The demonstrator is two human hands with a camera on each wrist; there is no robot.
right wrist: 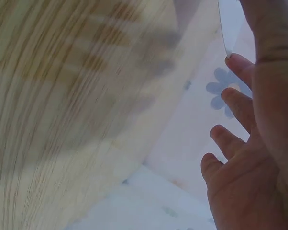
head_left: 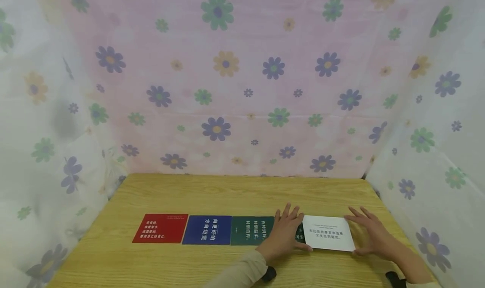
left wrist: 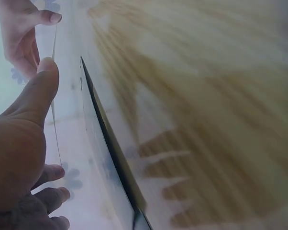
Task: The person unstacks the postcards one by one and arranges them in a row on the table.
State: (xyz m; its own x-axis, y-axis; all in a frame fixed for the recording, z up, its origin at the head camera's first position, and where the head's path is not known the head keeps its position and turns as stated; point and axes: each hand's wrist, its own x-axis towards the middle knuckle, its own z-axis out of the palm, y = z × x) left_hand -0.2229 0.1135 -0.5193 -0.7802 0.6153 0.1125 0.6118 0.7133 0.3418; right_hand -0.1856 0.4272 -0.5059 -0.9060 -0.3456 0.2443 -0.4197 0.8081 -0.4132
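Note:
Both hands hold a white card (head_left: 329, 235) with printed characters by its two short sides. At its left corners, the left hand (head_left: 284, 233) grips it with thumb and fingers. The right hand (head_left: 379, 237) holds the right corners, thumb near and a finger at the far corner. Edge-on in the left wrist view, the white card appears as a thin line above the tabletop. A dark green card (head_left: 300, 234) lies partly hidden beneath the left hand and white card. Left of it is a green card (head_left: 248, 231) with white characters, partly covered by the left hand.
A blue card (head_left: 207, 230) and a red card (head_left: 161, 228) continue the row leftward on the wooden table (head_left: 227, 195). Flower-patterned sheets (head_left: 242, 86) enclose the table's back and sides. Black straps (head_left: 269, 274) are at the wrists.

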